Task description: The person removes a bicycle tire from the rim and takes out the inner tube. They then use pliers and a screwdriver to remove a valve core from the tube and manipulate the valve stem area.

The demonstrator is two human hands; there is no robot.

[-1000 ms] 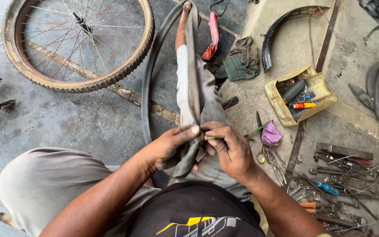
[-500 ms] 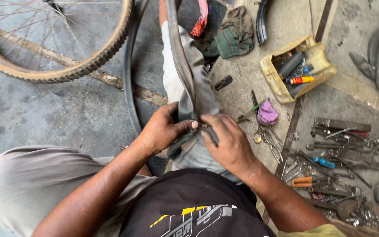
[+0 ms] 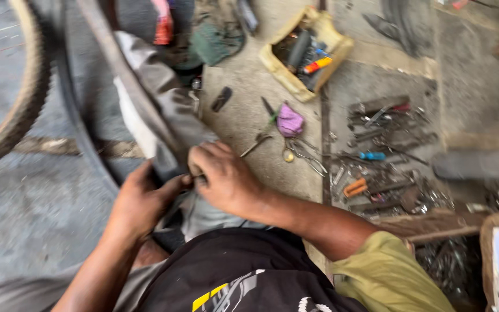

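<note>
Black rubber inner tube runs from top left down into both hands, across a grey cloth draped over the person's leg. Left hand closed on the tube from below, thumb pressed against it. Right hand curled over the same spot from the right, fingers pinched together on the tube; frame is motion-blurred, so exact finger contact is hard to read. The two hands touch at the tube. Bicycle wheel with tan tyre sits at left edge on the concrete floor. Right of the hands: scissors, purple rag, small black piece. Further out: yellow open box of bottles and tubes, then a scattered pile of hand tools, one blue-handled, one orange-handled.
</note>
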